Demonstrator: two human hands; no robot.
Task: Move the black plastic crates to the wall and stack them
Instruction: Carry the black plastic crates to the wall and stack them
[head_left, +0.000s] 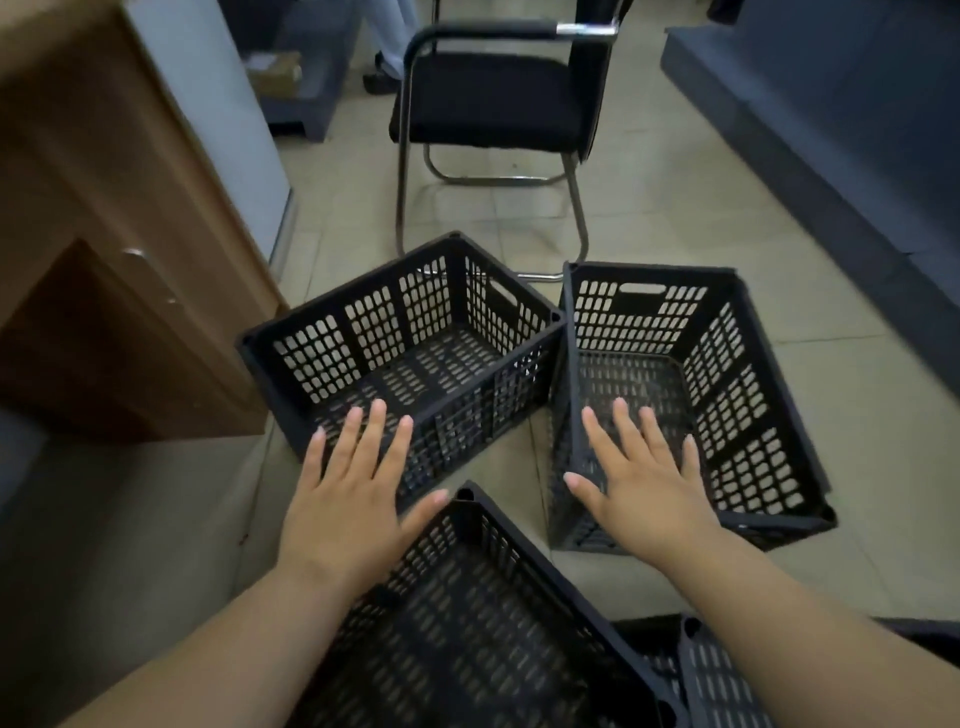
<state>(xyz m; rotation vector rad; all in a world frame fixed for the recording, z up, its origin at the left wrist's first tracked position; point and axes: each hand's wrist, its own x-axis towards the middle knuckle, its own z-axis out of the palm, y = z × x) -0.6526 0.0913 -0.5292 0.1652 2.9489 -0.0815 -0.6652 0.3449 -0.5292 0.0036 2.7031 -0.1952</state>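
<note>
Nearest crate: black plastic, rectangular, walls and base pierced with rows of small oval slots; nothing inside; it sits on the floor under both forearms.
Corner crate: a fourth black slotted crate, only partly in view at the bottom right, just beside the nearest one; its contents cannot be seen.
Left hand: grip spread flat, palm down, fingers apart, holding nothing; it hovers over the near wall of the left crate.
Right hand: grip spread the same way, holding nothing; it hovers over the left rim of the right crate.
Left crate: black, same slotted plastic, a handle slot in its end wall; nothing inside; on the floor beside the cabinet.
Right crate: black, same make, handle slot in the far wall; nothing inside; its corner is near the left crate's.
Crate count: four in view, none stacked.
Floor: pale glossy tiles.
Cabinet: brown wood grain, at the left.
Chair: one, black padded seat, bent chrome tube frame, beyond the crates.
</note>
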